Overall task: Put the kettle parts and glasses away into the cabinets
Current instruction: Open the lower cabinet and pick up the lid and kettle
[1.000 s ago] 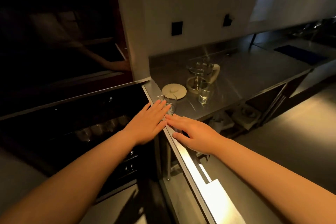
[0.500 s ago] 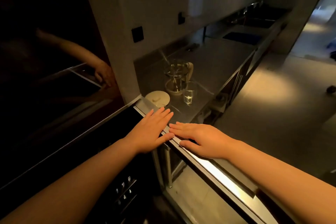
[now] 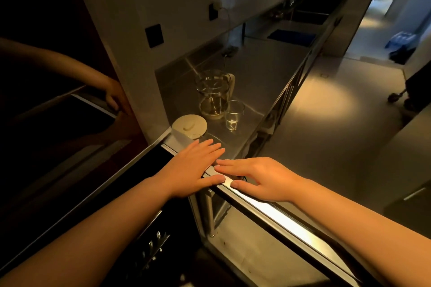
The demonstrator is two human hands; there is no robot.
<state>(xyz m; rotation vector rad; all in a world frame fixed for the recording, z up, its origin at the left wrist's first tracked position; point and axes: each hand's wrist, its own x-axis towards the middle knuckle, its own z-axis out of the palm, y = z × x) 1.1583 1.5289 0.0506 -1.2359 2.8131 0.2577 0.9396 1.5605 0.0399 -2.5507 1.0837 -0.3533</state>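
Note:
A glass kettle jug (image 3: 213, 94) with a cream handle stands on the steel counter (image 3: 263, 70). Just right of it stands a clear drinking glass (image 3: 234, 114). The round cream kettle lid (image 3: 189, 124) lies flat to the left, near the counter's corner. My left hand (image 3: 196, 165) rests flat, fingers spread, on the top edge of an open glass cabinet door (image 3: 263, 207). My right hand (image 3: 254, 176) lies flat on the same edge, its fingertips almost touching the left hand. Neither hand holds anything.
A dark glossy cabinet front (image 3: 51, 105) on the left mirrors my arm. A sink (image 3: 310, 15) and a dark mat (image 3: 291, 36) lie at the counter's far end. Wall sockets (image 3: 154, 35) sit above the counter. Open floor (image 3: 326, 109) stretches to the right.
The view has swung right and tilted, showing more floor and the sink. Both hands stay flat on the door's edge. The glass that stood beside my fingertips a second ago is hidden from view.

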